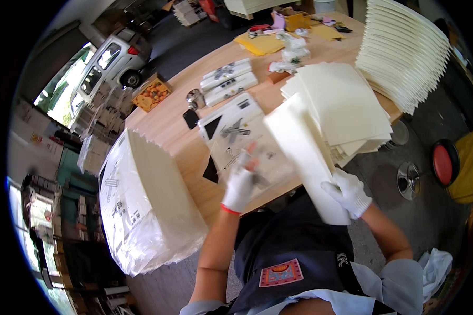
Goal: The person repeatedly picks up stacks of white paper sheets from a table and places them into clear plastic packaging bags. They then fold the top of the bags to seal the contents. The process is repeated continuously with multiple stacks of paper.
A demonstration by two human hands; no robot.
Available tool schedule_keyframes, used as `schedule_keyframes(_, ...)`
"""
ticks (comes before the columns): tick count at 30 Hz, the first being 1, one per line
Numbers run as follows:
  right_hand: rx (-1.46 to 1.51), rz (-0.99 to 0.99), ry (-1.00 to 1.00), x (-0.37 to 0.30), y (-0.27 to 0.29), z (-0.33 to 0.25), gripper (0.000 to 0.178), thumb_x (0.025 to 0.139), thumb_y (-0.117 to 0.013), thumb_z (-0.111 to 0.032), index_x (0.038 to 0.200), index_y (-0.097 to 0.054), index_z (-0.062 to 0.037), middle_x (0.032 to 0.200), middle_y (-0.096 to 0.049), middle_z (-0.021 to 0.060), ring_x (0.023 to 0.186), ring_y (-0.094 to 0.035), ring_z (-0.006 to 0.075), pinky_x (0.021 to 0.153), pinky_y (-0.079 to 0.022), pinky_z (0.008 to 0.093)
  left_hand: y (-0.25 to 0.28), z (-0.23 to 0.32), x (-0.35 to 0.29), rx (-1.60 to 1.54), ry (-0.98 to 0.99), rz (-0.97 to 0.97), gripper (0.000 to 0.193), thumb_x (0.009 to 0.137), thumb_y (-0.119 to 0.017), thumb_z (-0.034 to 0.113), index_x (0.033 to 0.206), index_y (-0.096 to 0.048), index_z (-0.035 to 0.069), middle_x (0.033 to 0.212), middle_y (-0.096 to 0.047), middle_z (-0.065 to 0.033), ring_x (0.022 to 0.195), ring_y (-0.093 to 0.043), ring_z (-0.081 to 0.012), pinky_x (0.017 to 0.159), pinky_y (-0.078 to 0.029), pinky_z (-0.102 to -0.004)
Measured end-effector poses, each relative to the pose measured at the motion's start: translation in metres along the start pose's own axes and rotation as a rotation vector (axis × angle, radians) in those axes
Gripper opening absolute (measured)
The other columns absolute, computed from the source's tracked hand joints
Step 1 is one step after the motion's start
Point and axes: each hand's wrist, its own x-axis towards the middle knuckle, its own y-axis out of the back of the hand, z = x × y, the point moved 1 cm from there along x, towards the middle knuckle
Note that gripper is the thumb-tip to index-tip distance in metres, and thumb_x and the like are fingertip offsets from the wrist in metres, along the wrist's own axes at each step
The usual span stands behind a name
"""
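We look down on a wooden desk (168,126) in a cluttered workshop, with a car (110,60) beyond the opening at the far left, a plastic-wrapped bale (142,205) standing at the desk's left end and a tall stack of cream trays (404,52) at its right. Our gloved right hand (349,191) has its fingers closed on a folded cream sheet (305,152), held tilted over the near edge just beside a fanned pile of sheets (341,102). Our gloved left hand (239,181) hovers blurred over a clear bag (247,147) of small parts, and we cannot tell whether its fingers grip anything.
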Motion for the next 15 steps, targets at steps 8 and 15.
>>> schedule_keyframes(8,-0.425,-0.455,0.296,0.034,-0.024,-0.027,0.024,0.084,-0.055,-0.034,0.085,-0.060,-0.0107,0.080,-0.061,0.0108,0.071,-0.063,0.0263,0.058,-0.051,0.0425,-0.010,0.004,-0.050,0.599,-0.080,-0.357,0.061,0.092,-0.056,0.022,0.144,-0.030,0.004,0.122,-0.057,-0.0151,0.109,-0.056,-0.0183,0.093,-0.044,-0.0308)
schedule_keyframes(15,1.071,-0.730,-0.469,0.049,-0.087,0.029,0.033,0.091,-0.054,-0.027,0.115,-0.063,-0.0064,0.103,-0.068,0.0070,0.090,-0.065,0.0197,0.081,-0.050,0.0321,-0.030,-0.100,-0.116,0.494,-0.792,-0.077,0.036,0.083,-0.057,0.005,0.119,-0.058,0.003,0.087,-0.064,-0.0086,0.068,-0.061,-0.0249,0.062,-0.050,-0.0328)
